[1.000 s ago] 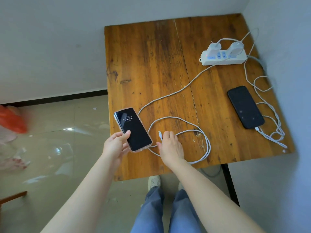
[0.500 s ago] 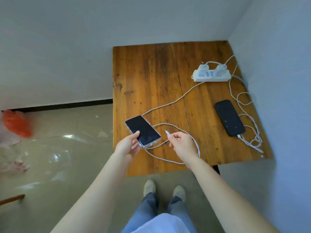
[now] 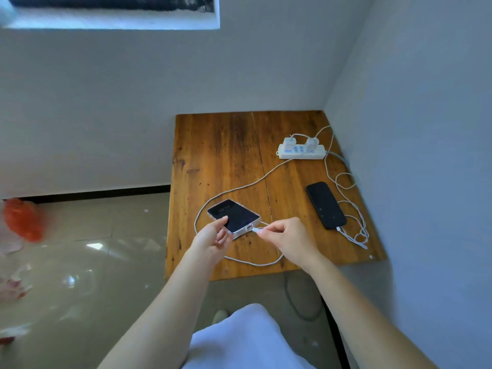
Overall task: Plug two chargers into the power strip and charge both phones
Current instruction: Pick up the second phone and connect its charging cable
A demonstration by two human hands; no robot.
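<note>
My left hand [image 3: 213, 235] holds a black phone in a clear case [image 3: 234, 214] tilted above the wooden table [image 3: 221, 155]. My right hand [image 3: 286, 237] pinches the plug of a white cable [image 3: 257, 230] right at the phone's bottom edge; whether it is seated I cannot tell. This cable [image 3: 250, 186] loops over the table to a white power strip [image 3: 302, 151] at the back, where two white chargers [image 3: 291, 141] [image 3: 312, 143] are plugged in. A second black phone [image 3: 325, 205] lies flat on the right with its cable connector [image 3: 338, 229] at its near end.
The table stands in a corner, with walls behind and on the right. Slack white cable [image 3: 351, 209] lies coiled between the second phone and the right wall. Tiled floor lies to the left, with an orange bag [image 3: 24, 219]. A dark cord [image 3: 292, 299] hangs under the table.
The view has pulled back and tilted up. My right hand lifted the cable plug off the table and brought it to the phone's bottom edge. My left hand turned the phone.
</note>
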